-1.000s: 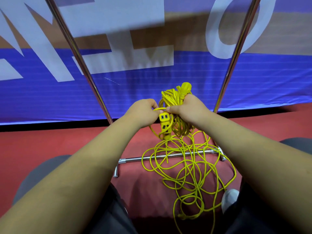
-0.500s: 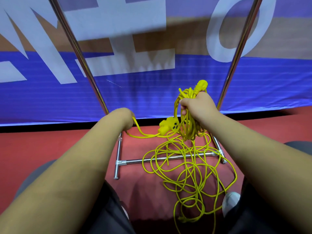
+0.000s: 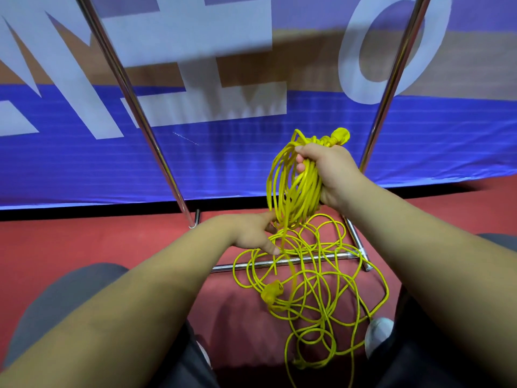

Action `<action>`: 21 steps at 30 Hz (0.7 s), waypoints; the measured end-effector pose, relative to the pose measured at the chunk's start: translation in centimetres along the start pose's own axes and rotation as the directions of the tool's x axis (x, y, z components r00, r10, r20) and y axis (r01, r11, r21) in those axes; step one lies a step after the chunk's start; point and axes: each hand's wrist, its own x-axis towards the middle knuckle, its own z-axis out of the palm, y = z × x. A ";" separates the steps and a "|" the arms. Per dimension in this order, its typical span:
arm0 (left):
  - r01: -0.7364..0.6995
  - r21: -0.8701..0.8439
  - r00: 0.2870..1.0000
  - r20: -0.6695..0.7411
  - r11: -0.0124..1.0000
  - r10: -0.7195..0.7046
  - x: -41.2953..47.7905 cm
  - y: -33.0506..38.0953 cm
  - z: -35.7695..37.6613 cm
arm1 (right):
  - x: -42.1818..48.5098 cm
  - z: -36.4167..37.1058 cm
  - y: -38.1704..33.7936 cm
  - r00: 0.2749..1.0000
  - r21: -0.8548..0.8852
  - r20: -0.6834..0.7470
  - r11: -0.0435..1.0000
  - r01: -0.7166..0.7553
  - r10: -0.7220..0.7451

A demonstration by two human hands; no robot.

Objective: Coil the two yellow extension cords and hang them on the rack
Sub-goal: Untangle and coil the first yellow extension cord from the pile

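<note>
Right hand (image 3: 330,175) clenched round half-made coil (image 3: 306,191). Loops hang with long axis 12-to-6, plug (image 3: 340,135) sticks out on top.
Left hand (image 3: 249,233) at 7 o'clock from right hand, just under coil bottom. Fingers loosely spread beside free strand; pinching or only touching, cannot tell.
Loose cord tangle (image 3: 316,292) on red floor (image 3: 112,247), at 6 o'clock from coil, lying across rack base bar (image 3: 223,268).
Left hand nearer to slack; probably it lifts next loop up to right hand.

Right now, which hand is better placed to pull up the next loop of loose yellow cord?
Left. The left hand sits low beside the loose yellow extension cord lying on the red floor, apparently free; the right hand is busy gripping the coiled yellow cord bundle.
</note>
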 end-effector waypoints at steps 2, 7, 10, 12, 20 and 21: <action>0.005 -0.146 1.000 -0.016 0.989 -0.008 1.0 0.0 1.3 | -0.2 0.1 -0.1 1.000 0.023 0.011 1.000 0.005 -0.005; 0.016 -0.580 0.952 -0.240 0.815 -0.190 1.9 0.7 1.5 | -0.2 -0.3 -0.9 0.997 0.096 -0.073 0.995 0.012 -0.005; -0.026 -0.745 0.880 -0.333 0.666 -0.338 2.1 1.6 1.0 | 0.0 -0.7 -1.2 0.995 0.137 -0.096 0.990 0.032 -0.019; -0.018 -0.793 0.829 -0.351 0.608 -0.434 2.4 1.1 0.8 | 0.2 -0.9 -1.4 0.993 0.141 -0.114 0.989 0.049 -0.033; 0.004 -0.261 0.996 0.087 0.965 0.020 1.8 1.1 4.7 | 0.3 -1.4 -1.8 0.993 0.196 -0.116 0.979 0.049 -0.027; -0.038 -0.178 0.992 0.112 0.983 0.059 1.8 1.4 5.4 | 0.2 -1.4 -1.8 0.995 0.224 -0.101 0.974 0.038 -0.015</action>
